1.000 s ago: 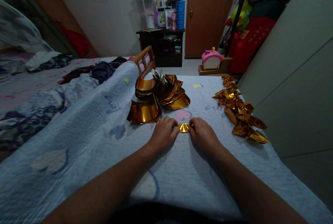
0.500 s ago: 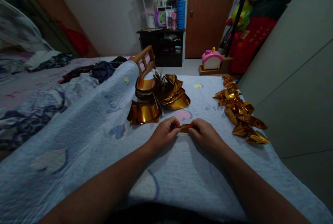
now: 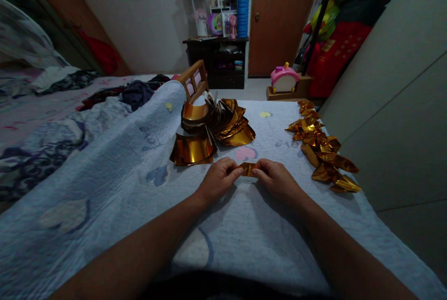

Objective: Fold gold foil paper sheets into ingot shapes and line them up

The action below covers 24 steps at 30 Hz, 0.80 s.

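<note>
Between my two hands is a small folded piece of gold foil paper (image 3: 248,169), held just above the light blue quilt (image 3: 230,225). My left hand (image 3: 220,178) pinches its left end, and my right hand (image 3: 275,178) pinches the right end. Beyond my left hand lie fanned stacks of curved gold foil sheets (image 3: 195,149). Over on the right, several folded gold foil pieces (image 3: 316,144) lie in a row near the quilt's edge.
A wooden rail (image 3: 194,80) rises behind the stacks. At the back are a dark cabinet (image 3: 217,65) and a pink toy (image 3: 284,79). Crumpled clothes (image 3: 136,95) lie on the left, and a pale panel (image 3: 401,118) borders the right side.
The foil piece between my hands has tilted, so more of its flat face shows. My hands have stayed almost in place, still gripping both ends.
</note>
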Each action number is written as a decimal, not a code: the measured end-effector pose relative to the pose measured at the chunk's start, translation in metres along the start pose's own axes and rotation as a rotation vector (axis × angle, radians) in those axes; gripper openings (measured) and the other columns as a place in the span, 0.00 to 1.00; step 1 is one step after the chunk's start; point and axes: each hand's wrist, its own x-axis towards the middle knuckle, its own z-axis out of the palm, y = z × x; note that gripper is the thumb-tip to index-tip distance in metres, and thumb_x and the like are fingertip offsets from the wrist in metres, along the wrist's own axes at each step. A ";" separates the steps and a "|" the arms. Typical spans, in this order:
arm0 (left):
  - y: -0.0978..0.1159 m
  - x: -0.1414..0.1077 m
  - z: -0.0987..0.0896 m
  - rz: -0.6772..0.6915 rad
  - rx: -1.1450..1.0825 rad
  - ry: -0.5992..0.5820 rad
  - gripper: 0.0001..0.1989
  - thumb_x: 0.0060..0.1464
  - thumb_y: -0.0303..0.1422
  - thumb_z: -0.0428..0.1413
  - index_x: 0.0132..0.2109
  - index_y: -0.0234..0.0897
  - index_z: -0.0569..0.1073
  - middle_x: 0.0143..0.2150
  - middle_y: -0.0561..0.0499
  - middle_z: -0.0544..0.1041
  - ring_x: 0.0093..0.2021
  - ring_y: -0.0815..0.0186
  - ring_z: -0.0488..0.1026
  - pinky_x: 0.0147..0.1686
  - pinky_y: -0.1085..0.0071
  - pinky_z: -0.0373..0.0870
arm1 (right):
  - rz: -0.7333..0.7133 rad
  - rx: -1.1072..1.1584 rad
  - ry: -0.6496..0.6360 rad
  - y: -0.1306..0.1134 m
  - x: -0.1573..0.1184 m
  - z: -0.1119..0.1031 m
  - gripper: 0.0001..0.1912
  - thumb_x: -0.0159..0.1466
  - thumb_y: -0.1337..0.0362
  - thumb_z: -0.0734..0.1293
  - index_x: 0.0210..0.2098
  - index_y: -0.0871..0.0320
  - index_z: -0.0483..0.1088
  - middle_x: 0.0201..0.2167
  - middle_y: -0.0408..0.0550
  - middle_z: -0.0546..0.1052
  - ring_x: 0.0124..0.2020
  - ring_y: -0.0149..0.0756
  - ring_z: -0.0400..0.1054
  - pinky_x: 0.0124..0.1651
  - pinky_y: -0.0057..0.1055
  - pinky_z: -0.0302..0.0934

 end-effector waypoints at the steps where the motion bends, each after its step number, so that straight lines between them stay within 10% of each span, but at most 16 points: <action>1: 0.000 0.000 0.000 0.022 0.057 0.011 0.14 0.62 0.37 0.52 0.29 0.36 0.70 0.31 0.52 0.68 0.34 0.65 0.67 0.36 0.69 0.62 | 0.003 -0.023 -0.003 0.000 0.000 0.000 0.09 0.65 0.65 0.63 0.29 0.57 0.68 0.25 0.44 0.74 0.27 0.33 0.65 0.32 0.28 0.54; 11: 0.002 0.000 0.005 -0.074 0.578 -0.023 0.17 0.66 0.37 0.50 0.32 0.36 0.76 0.38 0.48 0.73 0.43 0.59 0.68 0.44 0.62 0.59 | 0.041 -0.260 0.003 0.002 0.000 0.005 0.07 0.67 0.67 0.63 0.37 0.58 0.74 0.33 0.50 0.80 0.34 0.38 0.71 0.37 0.30 0.55; 24: 0.002 0.000 0.008 -0.071 0.724 -0.028 0.18 0.67 0.39 0.49 0.35 0.37 0.79 0.39 0.46 0.75 0.44 0.56 0.68 0.43 0.59 0.57 | 0.092 -0.270 -0.020 -0.002 -0.002 0.002 0.10 0.68 0.69 0.61 0.49 0.59 0.67 0.29 0.46 0.77 0.30 0.36 0.68 0.32 0.29 0.48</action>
